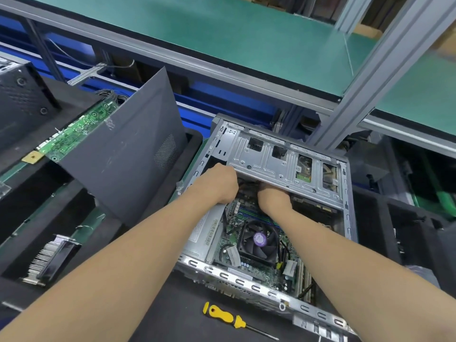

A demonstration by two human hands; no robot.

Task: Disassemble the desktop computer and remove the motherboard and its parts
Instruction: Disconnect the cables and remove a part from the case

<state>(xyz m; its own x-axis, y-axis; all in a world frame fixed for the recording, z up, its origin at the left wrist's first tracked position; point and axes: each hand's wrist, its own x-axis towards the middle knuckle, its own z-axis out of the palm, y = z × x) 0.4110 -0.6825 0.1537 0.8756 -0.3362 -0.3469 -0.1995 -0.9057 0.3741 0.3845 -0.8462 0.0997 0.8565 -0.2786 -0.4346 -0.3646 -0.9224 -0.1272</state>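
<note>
**Head view.** The case [234, 277] lies open on its side on the bench. The motherboard [246, 265] is seated on the case floor, with the fan [257, 240] mounted at its middle. Across the far half of the case runs the drive cage [283, 159].

Both hands reach in under the near edge of the cage. The left hand [219, 183] is toward the left wall of the case and the right hand [274, 197] is just beside it, with dark cables [246, 187] showing between them. The left hand looks curled and the right hand's fingers are hidden beneath the cage. Whether either hand pinches a plug or only touches it cannot be told.

A side panel [128, 154] leans left of the case, and a screwdriver [224, 315] lies just in front of it, untouched.

*Step in hand (judged):* freeing cable connectors from the board edge under the cage, an early stage, as the board and fan are not yet removed.

*Next move (judged):* a straight pull on the plug body rather than on the wires, with any latch pressed first. The screwdriver would then be needed for the board's screws.
</note>
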